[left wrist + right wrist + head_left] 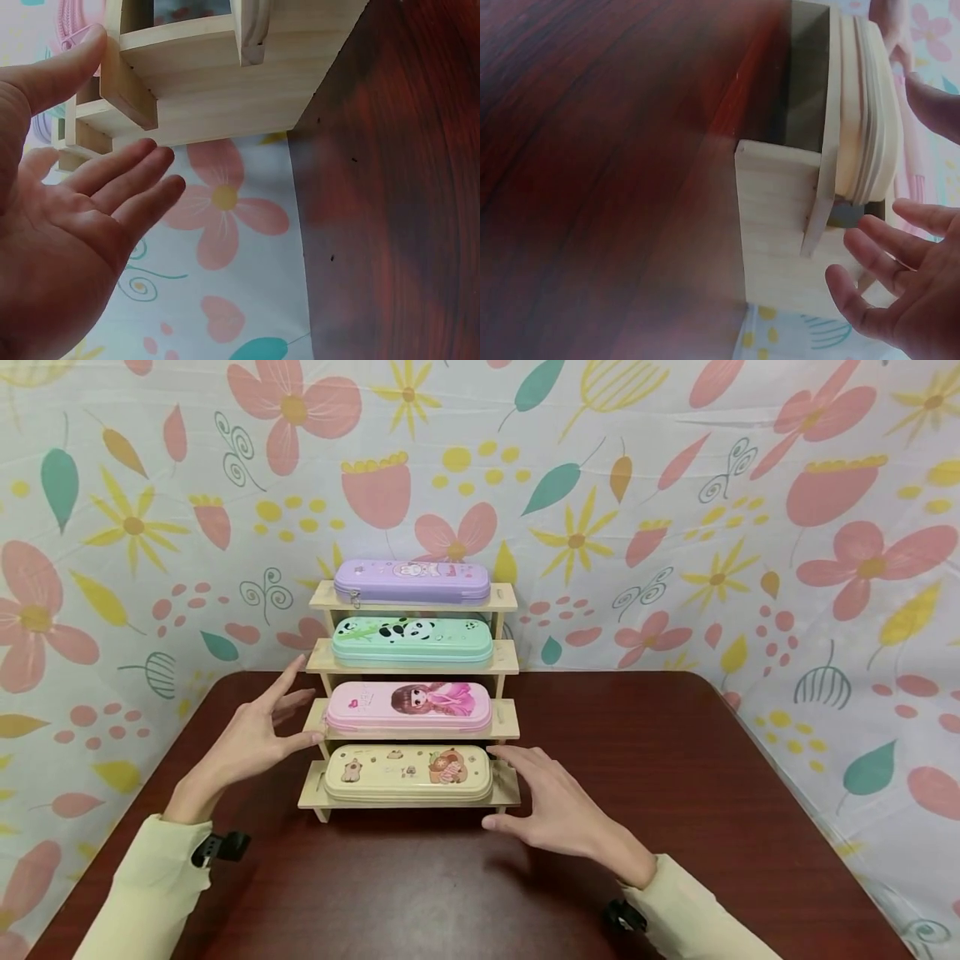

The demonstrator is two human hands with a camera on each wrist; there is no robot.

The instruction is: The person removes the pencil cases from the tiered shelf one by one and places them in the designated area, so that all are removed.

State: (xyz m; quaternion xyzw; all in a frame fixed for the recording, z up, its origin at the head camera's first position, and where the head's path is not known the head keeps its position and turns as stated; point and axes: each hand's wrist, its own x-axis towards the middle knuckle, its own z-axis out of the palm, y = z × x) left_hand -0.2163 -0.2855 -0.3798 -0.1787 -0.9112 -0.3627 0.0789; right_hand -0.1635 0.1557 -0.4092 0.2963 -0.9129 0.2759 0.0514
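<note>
Nearest to the camera are two pale sleeves [146, 881], in front of the wooden rack [505, 724], one toward each side of it. Behind the rack hangs a flowered cloth [675, 485]; under it lies a dark red-brown table [637, 760]. The rack stands upright, with four stepped tiers, and seems rigid but rather light; I would take it by both side ends and keep it level.

At its left side is the left hand [251, 735], at its lower right the right hand [558, 806]. The fingers of both are spread and grasp nothing; whether any fingertip touches, I cannot tell.

On the rack lie four cases, from top to bottom: purple case [412, 583], green case [412, 643], pink case [367, 703], cream case [405, 772]. They look light, stiff and glossy, so possibly slippery; their rounded ends should give the best hold.
</note>
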